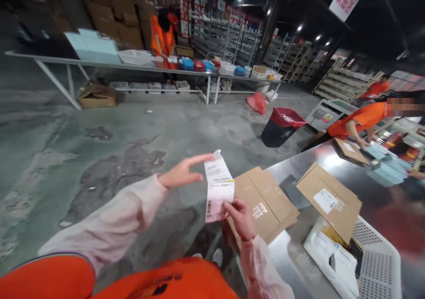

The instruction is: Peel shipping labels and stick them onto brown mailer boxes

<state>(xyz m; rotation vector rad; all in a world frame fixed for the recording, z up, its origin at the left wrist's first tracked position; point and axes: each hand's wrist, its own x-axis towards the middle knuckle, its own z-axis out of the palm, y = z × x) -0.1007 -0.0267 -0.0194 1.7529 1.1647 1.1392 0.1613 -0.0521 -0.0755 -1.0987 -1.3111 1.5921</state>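
Note:
Pinched by its lower right edge, a white printed shipping label (219, 188) is in my right hand (241, 218), upright and creased across its middle. My left hand (184, 170) is at the label's upper left, with index finger stretched out and thumb apart. Its fingertip meets or nearly meets the label's top edge; I cannot tell which. Just right of the label, flat brown cardboard mailers (265, 201) with white print lie on the metal table (285, 250). Farther right, another cardboard mailer (328, 201) carries a white label and rests partly over a white basket (378, 250).
White packets (335, 254) lie in the basket. A dark bin (280, 130) with a red liner stands beyond the table. At the right, a person in an orange vest (361, 117) handles light-blue boxes (388, 170). A long table (139, 64) with tubs stands across the floor.

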